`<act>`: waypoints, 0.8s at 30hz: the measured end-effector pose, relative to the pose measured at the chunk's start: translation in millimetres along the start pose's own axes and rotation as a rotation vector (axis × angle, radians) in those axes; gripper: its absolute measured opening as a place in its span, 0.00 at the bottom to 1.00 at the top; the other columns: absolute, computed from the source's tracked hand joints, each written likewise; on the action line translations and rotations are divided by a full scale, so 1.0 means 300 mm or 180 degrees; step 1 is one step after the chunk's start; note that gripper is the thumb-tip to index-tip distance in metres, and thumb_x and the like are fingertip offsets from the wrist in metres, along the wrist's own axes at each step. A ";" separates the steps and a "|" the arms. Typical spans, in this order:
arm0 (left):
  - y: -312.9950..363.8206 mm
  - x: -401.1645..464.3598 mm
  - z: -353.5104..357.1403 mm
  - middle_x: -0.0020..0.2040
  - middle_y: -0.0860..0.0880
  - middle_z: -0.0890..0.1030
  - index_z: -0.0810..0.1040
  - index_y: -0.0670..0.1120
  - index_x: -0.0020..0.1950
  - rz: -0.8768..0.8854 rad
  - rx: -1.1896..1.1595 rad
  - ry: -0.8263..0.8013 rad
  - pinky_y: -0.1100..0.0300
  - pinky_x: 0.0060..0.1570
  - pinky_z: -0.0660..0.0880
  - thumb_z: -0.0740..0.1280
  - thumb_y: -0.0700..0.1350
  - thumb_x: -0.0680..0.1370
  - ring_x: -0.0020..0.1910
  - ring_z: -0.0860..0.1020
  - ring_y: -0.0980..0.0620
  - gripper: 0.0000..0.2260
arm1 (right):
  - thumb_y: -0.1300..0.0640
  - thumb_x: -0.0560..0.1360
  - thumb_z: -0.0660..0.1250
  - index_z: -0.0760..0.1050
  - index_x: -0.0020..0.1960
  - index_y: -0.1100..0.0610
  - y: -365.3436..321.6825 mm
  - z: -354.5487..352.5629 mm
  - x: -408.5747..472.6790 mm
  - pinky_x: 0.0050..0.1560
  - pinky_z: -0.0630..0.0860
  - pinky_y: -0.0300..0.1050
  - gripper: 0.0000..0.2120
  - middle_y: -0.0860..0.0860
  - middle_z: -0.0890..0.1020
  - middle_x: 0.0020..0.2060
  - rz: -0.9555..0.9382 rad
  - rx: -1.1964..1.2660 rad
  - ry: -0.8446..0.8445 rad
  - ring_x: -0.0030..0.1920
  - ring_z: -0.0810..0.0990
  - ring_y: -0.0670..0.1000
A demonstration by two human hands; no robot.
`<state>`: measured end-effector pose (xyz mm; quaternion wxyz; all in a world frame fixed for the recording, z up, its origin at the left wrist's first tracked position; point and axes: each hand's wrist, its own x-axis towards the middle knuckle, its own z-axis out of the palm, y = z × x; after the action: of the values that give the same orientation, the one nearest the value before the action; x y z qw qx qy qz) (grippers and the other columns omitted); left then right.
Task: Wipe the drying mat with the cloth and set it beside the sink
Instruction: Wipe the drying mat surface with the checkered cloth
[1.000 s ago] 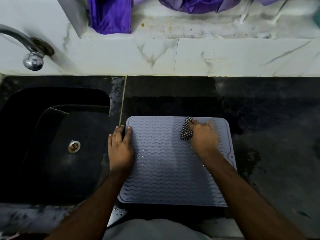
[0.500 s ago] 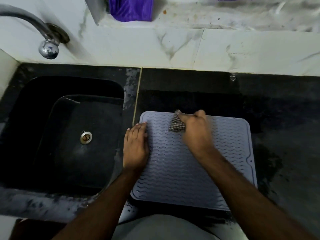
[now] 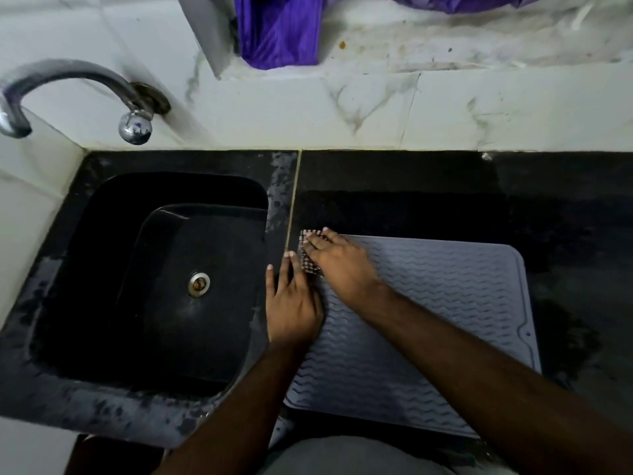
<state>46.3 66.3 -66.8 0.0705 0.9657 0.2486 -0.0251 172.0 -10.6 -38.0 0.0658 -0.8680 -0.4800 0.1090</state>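
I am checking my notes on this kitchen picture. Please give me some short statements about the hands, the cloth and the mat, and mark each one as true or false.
1. The right hand presses the checked cloth on the far left corner of the drying mat. True.
2. The left hand holds the tap. False: it lies flat on the left edge of the mat, fingers straight.
3. The mat lies on the dark counter, to the right of the sink. True.
4. The cloth lies inside the sink. False: it is on the mat, under the right hand.
5. A purple fabric is on the ledge behind the counter. True.
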 end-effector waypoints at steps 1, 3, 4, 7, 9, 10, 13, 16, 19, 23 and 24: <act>0.007 -0.001 -0.004 0.78 0.39 0.67 0.61 0.37 0.80 -0.0015 0.0051 0.0031 0.44 0.80 0.47 0.58 0.46 0.83 0.79 0.62 0.44 0.27 | 0.60 0.82 0.54 0.60 0.78 0.52 0.027 -0.006 -0.016 0.75 0.61 0.53 0.25 0.48 0.62 0.78 -0.0023 -0.0099 -0.0043 0.77 0.59 0.56; 0.008 0.003 -0.010 0.77 0.38 0.67 0.59 0.37 0.81 0.0016 0.0169 0.0021 0.44 0.79 0.47 0.56 0.47 0.84 0.78 0.64 0.42 0.26 | 0.62 0.81 0.55 0.59 0.78 0.52 0.080 -0.017 -0.051 0.75 0.61 0.54 0.26 0.48 0.62 0.78 -0.0067 -0.0204 -0.0075 0.77 0.60 0.56; 0.018 0.005 -0.016 0.77 0.38 0.68 0.59 0.37 0.81 0.0056 0.0247 -0.0014 0.44 0.79 0.47 0.55 0.49 0.85 0.77 0.65 0.42 0.26 | 0.62 0.81 0.56 0.59 0.79 0.52 0.112 -0.027 -0.085 0.75 0.60 0.54 0.27 0.48 0.62 0.78 -0.0033 -0.0245 -0.0097 0.77 0.60 0.56; 0.028 0.025 -0.029 0.76 0.39 0.70 0.61 0.36 0.79 0.0057 0.0496 -0.0166 0.45 0.78 0.50 0.48 0.57 0.85 0.75 0.67 0.41 0.31 | 0.62 0.80 0.58 0.59 0.78 0.49 0.222 -0.047 -0.182 0.77 0.57 0.53 0.28 0.47 0.63 0.78 0.0183 -0.0333 -0.0140 0.77 0.59 0.55; 0.043 0.032 -0.049 0.74 0.39 0.72 0.62 0.36 0.79 0.0047 0.0635 -0.0254 0.44 0.77 0.53 0.44 0.61 0.84 0.73 0.69 0.41 0.34 | 0.61 0.80 0.59 0.60 0.78 0.48 0.302 -0.059 -0.267 0.77 0.56 0.52 0.28 0.47 0.63 0.77 0.0432 -0.0424 -0.0166 0.78 0.59 0.54; 0.047 0.037 -0.060 0.73 0.39 0.73 0.63 0.36 0.79 0.0040 0.0723 -0.0295 0.44 0.76 0.56 0.42 0.62 0.84 0.72 0.70 0.41 0.36 | 0.60 0.81 0.58 0.60 0.78 0.47 0.340 -0.064 -0.302 0.77 0.57 0.52 0.27 0.46 0.63 0.77 0.0540 -0.0486 -0.0197 0.78 0.59 0.54; 0.075 0.045 -0.095 0.70 0.39 0.75 0.65 0.35 0.77 0.0010 0.0971 -0.0521 0.47 0.65 0.65 0.39 0.66 0.82 0.66 0.73 0.42 0.41 | 0.60 0.82 0.56 0.59 0.79 0.47 0.433 -0.080 -0.409 0.76 0.57 0.51 0.27 0.45 0.62 0.78 0.0861 -0.0668 -0.0302 0.78 0.57 0.54; 0.097 0.057 -0.122 0.64 0.39 0.80 0.72 0.35 0.72 -0.0034 0.1124 -0.0589 0.48 0.56 0.65 0.40 0.69 0.80 0.61 0.74 0.42 0.44 | 0.59 0.83 0.53 0.58 0.79 0.47 0.495 -0.102 -0.505 0.74 0.61 0.50 0.26 0.45 0.62 0.78 0.1142 -0.0923 -0.0384 0.79 0.56 0.54; 0.128 0.064 -0.152 0.59 0.42 0.83 0.79 0.37 0.65 -0.0011 0.1362 -0.0721 0.49 0.55 0.65 0.40 0.71 0.79 0.58 0.76 0.44 0.45 | 0.60 0.82 0.54 0.60 0.79 0.47 0.533 -0.131 -0.582 0.71 0.63 0.51 0.26 0.45 0.63 0.77 0.1436 -0.0985 -0.0409 0.79 0.56 0.55; 0.157 0.065 -0.186 0.57 0.43 0.83 0.82 0.39 0.60 0.0038 0.1541 -0.0843 0.50 0.55 0.67 0.39 0.72 0.78 0.57 0.76 0.45 0.45 | 0.59 0.82 0.53 0.59 0.79 0.49 0.561 -0.141 -0.652 0.70 0.65 0.53 0.25 0.46 0.62 0.78 0.1949 -0.0972 -0.0469 0.79 0.56 0.56; 0.162 0.063 -0.193 0.57 0.43 0.83 0.82 0.39 0.60 0.0050 0.1559 -0.0866 0.50 0.55 0.67 0.39 0.72 0.78 0.58 0.76 0.45 0.45 | 0.59 0.82 0.53 0.61 0.78 0.51 0.559 -0.144 -0.665 0.69 0.66 0.53 0.24 0.48 0.64 0.77 0.2132 -0.0904 -0.0442 0.78 0.58 0.56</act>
<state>87.1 41.7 -5.2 -0.1322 0.9436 0.2158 -0.2134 217.4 -269.1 -7.7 -0.1274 -0.9680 -0.1830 0.1155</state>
